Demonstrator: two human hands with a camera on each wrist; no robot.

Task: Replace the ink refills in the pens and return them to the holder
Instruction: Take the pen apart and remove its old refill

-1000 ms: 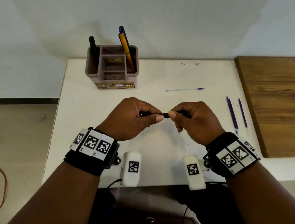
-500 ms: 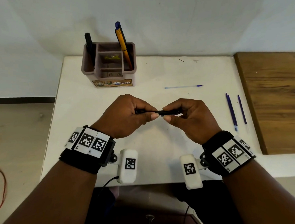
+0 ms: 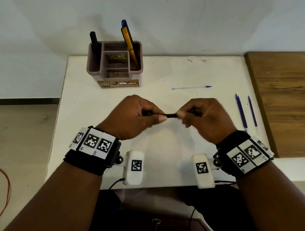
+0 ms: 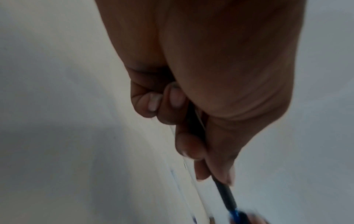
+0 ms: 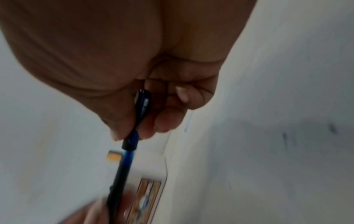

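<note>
Left hand (image 3: 136,119) and right hand (image 3: 204,118) around black pen (image 3: 171,115)

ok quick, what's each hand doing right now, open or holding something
Left hand: closed, gripping one end of the black pen.
Right hand: closed, gripping the pen's other end.

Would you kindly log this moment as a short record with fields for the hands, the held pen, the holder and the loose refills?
left hand: grips one end of the black pen
right hand: grips the other end
black pen: held level above the white table; a blue section shows in the right wrist view
holder: at the table's far edge; holds a black pen, a yellow pen and a blue pen
loose refills: one pale refill past the hands, two blue refills beside the wooden board
</note>
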